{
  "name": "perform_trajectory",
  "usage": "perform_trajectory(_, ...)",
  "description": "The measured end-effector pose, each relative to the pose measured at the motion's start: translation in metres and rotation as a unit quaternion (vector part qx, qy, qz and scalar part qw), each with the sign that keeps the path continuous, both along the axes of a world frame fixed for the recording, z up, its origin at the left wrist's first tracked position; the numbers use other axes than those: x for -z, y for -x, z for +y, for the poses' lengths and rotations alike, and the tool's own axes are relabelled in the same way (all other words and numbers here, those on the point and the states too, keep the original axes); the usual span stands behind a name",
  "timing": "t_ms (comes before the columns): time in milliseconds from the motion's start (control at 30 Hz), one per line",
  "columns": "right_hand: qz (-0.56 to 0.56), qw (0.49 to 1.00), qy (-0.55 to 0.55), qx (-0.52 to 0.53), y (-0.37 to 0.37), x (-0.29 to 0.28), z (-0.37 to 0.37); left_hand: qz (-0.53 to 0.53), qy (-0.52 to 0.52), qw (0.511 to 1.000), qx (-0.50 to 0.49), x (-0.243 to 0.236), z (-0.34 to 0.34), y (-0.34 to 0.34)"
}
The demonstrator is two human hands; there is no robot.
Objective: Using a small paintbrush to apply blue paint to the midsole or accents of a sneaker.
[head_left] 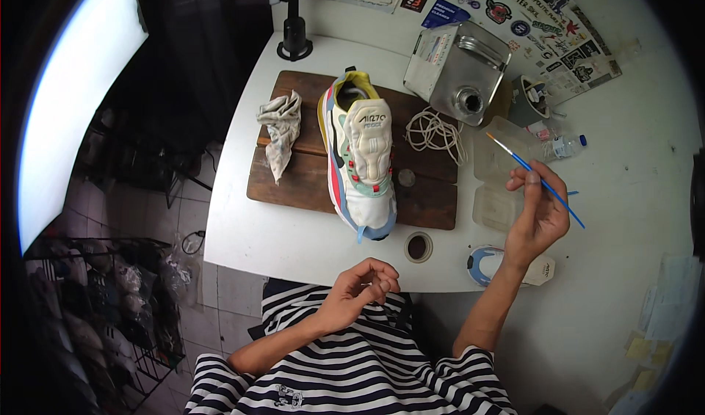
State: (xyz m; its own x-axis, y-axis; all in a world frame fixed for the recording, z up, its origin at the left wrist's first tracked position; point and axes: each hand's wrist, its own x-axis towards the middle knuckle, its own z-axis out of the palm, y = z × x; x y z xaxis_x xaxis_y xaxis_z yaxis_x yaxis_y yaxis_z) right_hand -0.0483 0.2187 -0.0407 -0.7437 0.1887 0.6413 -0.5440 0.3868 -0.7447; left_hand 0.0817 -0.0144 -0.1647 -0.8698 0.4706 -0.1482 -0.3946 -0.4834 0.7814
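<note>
A thin blue paintbrush (pixel 547 186) is pinched in my right hand (pixel 540 213), its pale tip pointing up and left. My left hand (pixel 363 289) hovers by the table's front edge with its fingers curled in, and I see nothing in it. Beyond it a white, blue and red sneaker (pixel 371 154) lies on a dark wooden board (pixel 301 187), its toe toward me and its laces out. Under my right wrist, a second sneaker (pixel 485 262) is partly hidden by the arm. A small round open jar (pixel 418 247) with dark contents stands between my hands.
A crumpled cloth (pixel 280 125) and a bundle of white laces (pixel 433 136) rest on the board. Behind are a metal can (pixel 459 74), clear plastic containers (pixel 499 151), a small bottle (pixel 565 147) and a black stand (pixel 295 33). A rack of shoes (pixel 95 327) stands at lower left.
</note>
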Motion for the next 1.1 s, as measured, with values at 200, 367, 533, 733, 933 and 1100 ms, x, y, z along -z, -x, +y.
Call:
perform_trajectory(200,0.018,1.000,-0.016,-0.012,0.029,0.011,0.006,0.072,0.015,0.997,0.026,-0.008,0.008,0.013)
perform_trajectory(367,-0.060,0.991,0.078,-0.095,0.013,0.052,0.013,0.062,0.071,0.995,0.039,-0.003,0.004,0.002)
perform_trajectory(533,-0.092,0.991,-0.043,-0.088,-0.007,0.108,0.015,0.039,0.078,0.995,0.052,-0.007,0.008,-0.002)
perform_trajectory(733,-0.128,0.964,-0.233,-0.025,-0.036,0.142,0.006,0.099,0.097,0.990,0.037,-0.010,0.008,0.004)
perform_trajectory(933,-0.139,0.914,-0.382,0.005,-0.045,0.137,0.008,0.082,0.107,0.990,0.040,-0.013,0.006,0.008)
perform_trajectory(1100,-0.156,0.871,-0.465,0.020,-0.047,0.146,0.008,0.099,0.105,0.989,0.031,-0.011,0.008,0.008)
